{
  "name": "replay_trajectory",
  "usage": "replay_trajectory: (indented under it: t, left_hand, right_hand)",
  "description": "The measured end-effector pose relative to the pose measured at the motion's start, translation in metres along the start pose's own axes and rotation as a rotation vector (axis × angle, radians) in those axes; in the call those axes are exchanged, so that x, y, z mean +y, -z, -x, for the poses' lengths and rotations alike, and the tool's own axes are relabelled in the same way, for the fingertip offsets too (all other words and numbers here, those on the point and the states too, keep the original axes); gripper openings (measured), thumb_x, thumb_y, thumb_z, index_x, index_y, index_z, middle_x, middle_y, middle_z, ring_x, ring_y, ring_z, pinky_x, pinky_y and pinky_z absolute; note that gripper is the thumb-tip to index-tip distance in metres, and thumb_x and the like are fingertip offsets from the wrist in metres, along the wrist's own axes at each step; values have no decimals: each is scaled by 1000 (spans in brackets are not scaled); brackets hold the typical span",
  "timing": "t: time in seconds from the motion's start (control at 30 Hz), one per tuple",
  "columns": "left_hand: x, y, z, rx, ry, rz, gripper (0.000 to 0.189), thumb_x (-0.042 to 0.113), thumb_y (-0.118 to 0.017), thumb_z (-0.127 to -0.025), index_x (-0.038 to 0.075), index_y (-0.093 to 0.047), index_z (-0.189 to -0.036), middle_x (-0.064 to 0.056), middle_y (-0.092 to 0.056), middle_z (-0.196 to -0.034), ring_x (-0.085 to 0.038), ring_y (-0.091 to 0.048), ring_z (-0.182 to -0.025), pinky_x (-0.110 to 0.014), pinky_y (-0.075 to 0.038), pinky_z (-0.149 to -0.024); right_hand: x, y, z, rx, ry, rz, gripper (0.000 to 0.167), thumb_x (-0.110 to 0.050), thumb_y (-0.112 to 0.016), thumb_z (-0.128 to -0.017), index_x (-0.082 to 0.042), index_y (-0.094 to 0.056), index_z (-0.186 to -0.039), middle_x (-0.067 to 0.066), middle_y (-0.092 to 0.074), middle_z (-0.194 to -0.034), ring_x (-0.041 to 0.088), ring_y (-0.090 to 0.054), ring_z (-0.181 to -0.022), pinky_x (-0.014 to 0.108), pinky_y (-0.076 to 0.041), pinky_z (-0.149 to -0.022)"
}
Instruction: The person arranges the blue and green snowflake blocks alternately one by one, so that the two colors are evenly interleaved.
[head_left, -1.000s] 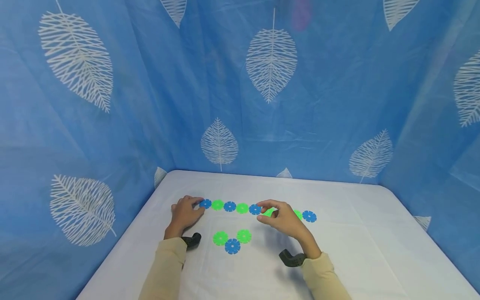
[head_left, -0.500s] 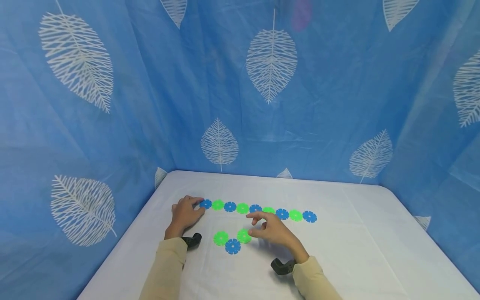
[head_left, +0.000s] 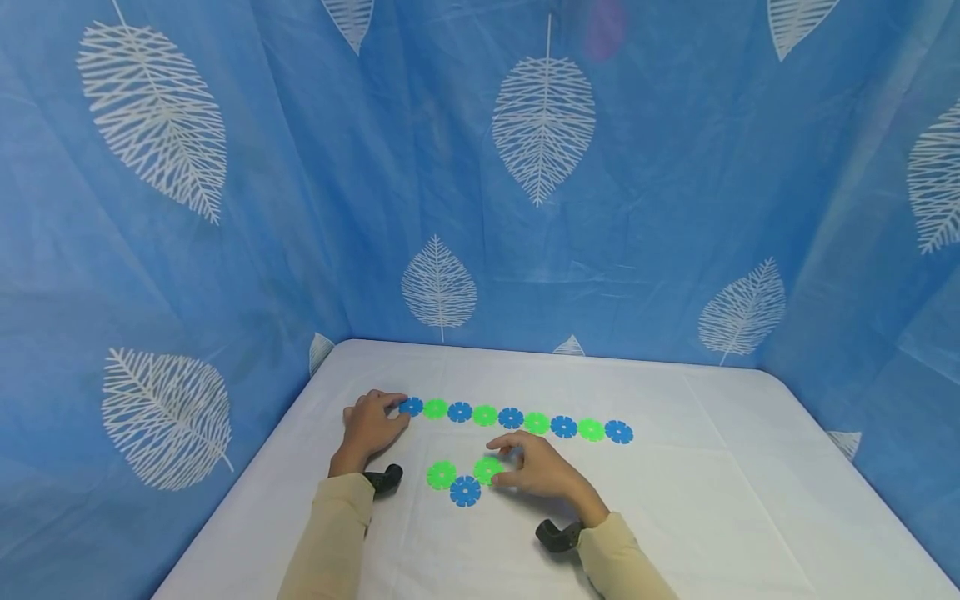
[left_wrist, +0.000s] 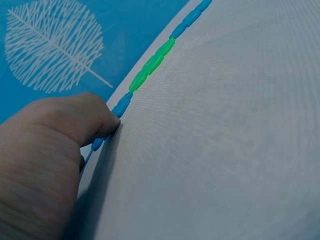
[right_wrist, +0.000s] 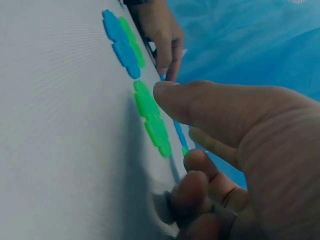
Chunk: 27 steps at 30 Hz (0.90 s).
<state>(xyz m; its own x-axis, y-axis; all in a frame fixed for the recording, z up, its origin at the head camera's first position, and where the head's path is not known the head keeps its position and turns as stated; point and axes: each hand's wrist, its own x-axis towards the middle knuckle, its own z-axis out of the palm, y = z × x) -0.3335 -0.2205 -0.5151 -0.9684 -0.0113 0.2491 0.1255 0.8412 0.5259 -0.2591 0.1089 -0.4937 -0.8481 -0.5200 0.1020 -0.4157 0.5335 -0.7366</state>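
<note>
At the back of the table, notched plastic building discs, blue and green in turn, lie in a long row. My left hand point(head_left: 372, 427) holds the blue disc point(head_left: 412, 407) at the row's left end between thumb and forefinger; in the left wrist view the thumb presses on that blue disc point(left_wrist: 123, 104). Nearer me is a group of three: a green disc point(head_left: 441, 475), a blue disc point(head_left: 465, 492) and a right-hand green disc point(head_left: 486, 471). My right hand point(head_left: 542, 467) hovers with thumb and fingers spread at this right-hand green disc, thumb tip by its edge point(right_wrist: 151, 117).
A white cloth covers the table point(head_left: 712, 500). Blue curtains point(head_left: 637, 208) with white leaf prints hang behind it and along both sides. Black wrist devices point(head_left: 558, 536) sit at both cuffs.
My right hand has left the long row and come toward me and left, to the right-hand green disc of the group. My left hand stays at the blue end disc.
</note>
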Motion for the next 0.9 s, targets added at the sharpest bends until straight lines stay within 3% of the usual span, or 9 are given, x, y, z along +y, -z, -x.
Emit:
replay_trajectory:
  t: [0.23,0.5,0.9]
  left_hand:
    - [-1,-1,-1,-2,5,2,40,37,-68,-87,24,-71,-125,-8,-64,-118,-29,-57,-112,-51,-31,-89]
    - [-1,1,-1,-12,2,-2,41,38,-69,-87,23,-71,-125,-9,-64,-119,-29,-57,-112,-51,-31,-88]
    - [1,0,-1,0,-17,-5,40,35,-69,-87,22,-72,-124,-11,-65,-121,-31,-58,-113,-51,-31,-87]
  right_hand:
    - [0,-3,1,29,4,97,51,-33,-84,-79,-18,-68,-125,2,-66,-112,6,-52,-68,27,-46,-69]
    - [1,-8,-1,44,-6,192,49,-40,-83,-77,-24,-70,-121,-9,-66,-104,9,-59,-95,36,-49,-85]
    - [-1,-8,-1,41,-47,183,41,-39,-82,-78,-25,-72,-116,-9,-66,-109,13,-60,-103,43,-48,-93]
